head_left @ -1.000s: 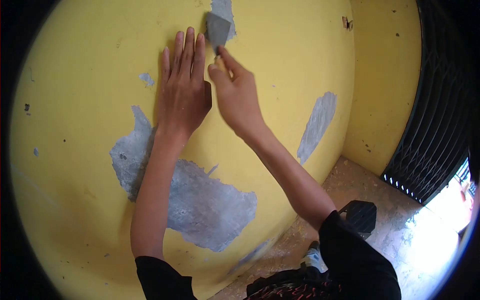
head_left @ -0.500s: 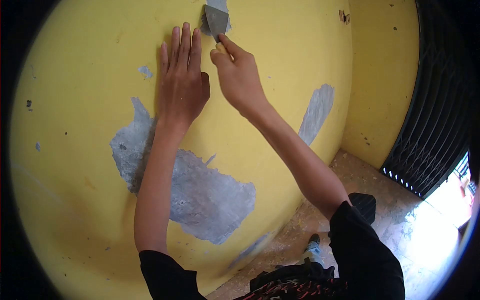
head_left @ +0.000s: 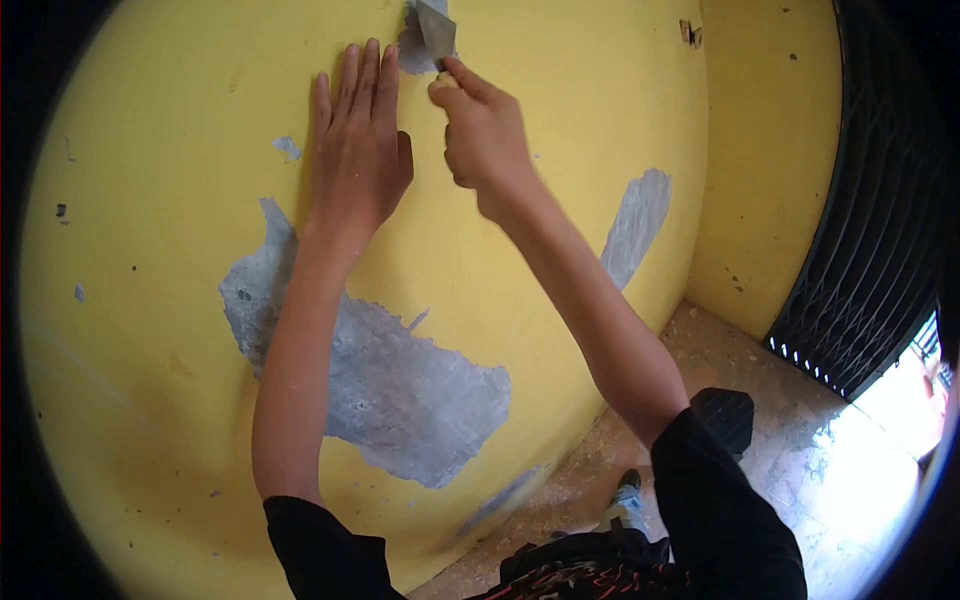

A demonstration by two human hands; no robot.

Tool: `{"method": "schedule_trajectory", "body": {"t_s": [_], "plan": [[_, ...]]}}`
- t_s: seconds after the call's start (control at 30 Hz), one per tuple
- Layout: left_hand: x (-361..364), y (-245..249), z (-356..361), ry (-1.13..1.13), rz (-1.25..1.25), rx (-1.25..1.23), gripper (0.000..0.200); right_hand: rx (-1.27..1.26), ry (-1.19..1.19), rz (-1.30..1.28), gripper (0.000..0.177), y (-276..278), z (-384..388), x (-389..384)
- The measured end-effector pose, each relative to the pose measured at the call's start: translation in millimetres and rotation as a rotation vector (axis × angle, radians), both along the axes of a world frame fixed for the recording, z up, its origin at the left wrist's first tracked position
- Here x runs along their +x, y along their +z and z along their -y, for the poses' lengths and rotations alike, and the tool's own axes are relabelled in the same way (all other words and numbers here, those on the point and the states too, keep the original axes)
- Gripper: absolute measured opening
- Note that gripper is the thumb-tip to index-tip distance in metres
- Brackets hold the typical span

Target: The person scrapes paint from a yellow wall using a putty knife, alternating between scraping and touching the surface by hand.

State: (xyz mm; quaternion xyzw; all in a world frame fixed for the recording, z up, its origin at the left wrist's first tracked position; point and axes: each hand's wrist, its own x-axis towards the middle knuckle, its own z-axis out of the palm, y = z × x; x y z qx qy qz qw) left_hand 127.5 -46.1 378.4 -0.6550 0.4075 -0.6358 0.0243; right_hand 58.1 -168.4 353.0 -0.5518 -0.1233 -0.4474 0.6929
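My right hand (head_left: 485, 125) is wrapped around the handle of a putty knife (head_left: 437, 33), whose metal blade points up at a small bare grey patch (head_left: 413, 48) near the top of the yellow wall (head_left: 560, 270). Whether the blade edge touches the wall is hard to tell. Flat against the paint to the left lies my left hand (head_left: 360, 160), fingers stretched upward and holding nothing. A large exposed grey patch (head_left: 420, 400) spreads below, partly covered by my left forearm.
Another grey strip (head_left: 638, 225) shows on the wall at right. A black folding metal gate (head_left: 870, 230) stands at the far right. On the floor (head_left: 590, 480), scattered with flakes, sits a dark angular object (head_left: 722, 420) near my foot (head_left: 628, 480).
The putty knife has tilted and turned, its blade now seen more at an angle. My right hand has shifted slightly up and right; my left hand sits slightly further left.
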Motion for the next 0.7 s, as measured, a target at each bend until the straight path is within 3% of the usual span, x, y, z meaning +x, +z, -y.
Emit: {"method": "schedule_trajectory", "body": {"t_s": [0.2, 0.27, 0.4, 0.47, 0.53, 0.63, 0.7], "plan": [[4.9, 5.0, -5.7, -0.037, -0.034, 0.027, 0.075, -0.131, -0.163, -0.04, 0.058, -1.2, -7.5, 9.8], [3.9, 3.5, -4.2, -0.04, -0.043, 0.012, 0.075, 0.049, -0.025, 0.014, 0.059, 7.1, -1.5, 7.5], [1.5, 5.4, -3.8, -0.031, 0.005, 0.009, 0.071, -0.095, -0.13, -0.041, 0.059, 3.6, -1.3, 10.5], [-0.8, 6.8, -2.5, -0.031, 0.008, 0.0, 0.07, 0.057, 0.017, 0.02, 0.059, 10.5, 5.6, 4.4], [-1.5, 3.7, -2.4, -0.029, 0.001, 0.013, 0.07, -0.146, -0.18, -0.031, 0.059, -1.5, -10.2, 13.6], [2.9, 6.4, 1.4, -0.056, -0.03, -0.019, 0.073, -0.18, -0.209, 0.068, 0.059, 0.8, -2.4, 4.2], [1.7, 4.1, 0.1, -0.055, -0.046, -0.01, 0.073, 0.057, 0.086, -0.092, 0.06, 12.0, 0.3, -12.5]]}}
